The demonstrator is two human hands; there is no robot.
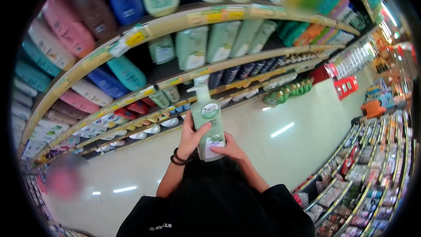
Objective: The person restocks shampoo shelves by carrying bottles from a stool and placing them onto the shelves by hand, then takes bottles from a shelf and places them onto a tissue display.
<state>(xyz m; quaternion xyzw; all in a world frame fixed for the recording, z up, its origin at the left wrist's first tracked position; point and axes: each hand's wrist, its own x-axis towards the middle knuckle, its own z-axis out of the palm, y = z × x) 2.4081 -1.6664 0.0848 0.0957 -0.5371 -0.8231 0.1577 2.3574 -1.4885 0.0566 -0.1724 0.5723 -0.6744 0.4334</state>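
A pale green pump bottle (205,125) with a white pump top is held in front of my chest, its label facing up at me. My left hand (191,132) grips its left side, thumb laid across the front, and a dark beaded bracelet circles that wrist. Lower down on the right, my right hand (231,148) holds the bottle near its base with the thumb over the label. The fingers behind the bottle are hidden. Similar green bottles (191,48) stand in a row on the shelf just beyond.
Shelves (184,77) of bottles curve across the front and left. A red stand (345,87) is on the floor at the right, near an orange bin (373,109). Another packed shelf rack (355,188) runs along the lower right. Pale shiny floor (263,149) lies between the racks.
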